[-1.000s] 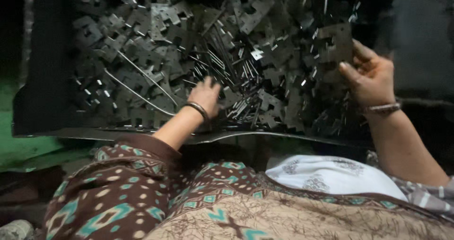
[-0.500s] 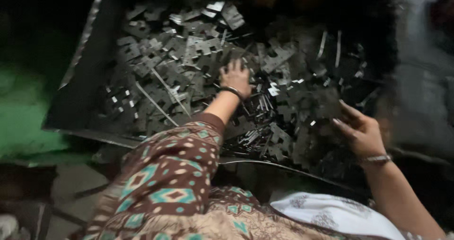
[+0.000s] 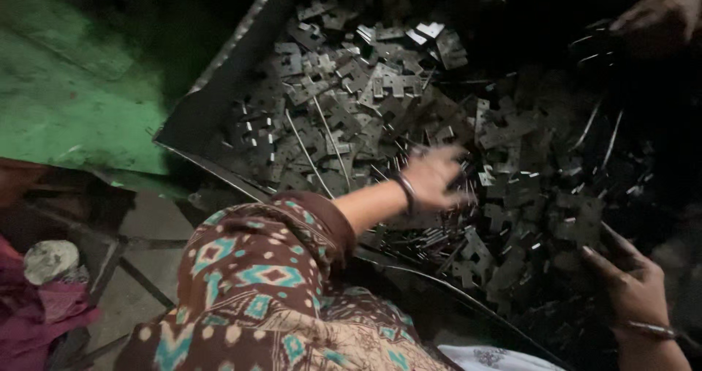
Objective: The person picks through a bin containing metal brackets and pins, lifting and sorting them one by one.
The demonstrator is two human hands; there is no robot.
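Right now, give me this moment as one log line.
left hand: open over metal plates | right hand: on plates at tray edge | another person's hand: far side

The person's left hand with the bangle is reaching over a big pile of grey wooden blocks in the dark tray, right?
Not quite. The head view shows the left hand with the dark bangle over a pile of flat grey metal pieces and thin metal rods, not wooden blocks. They do lie in the dark metal tray. The right hand rests at the pile's near edge.
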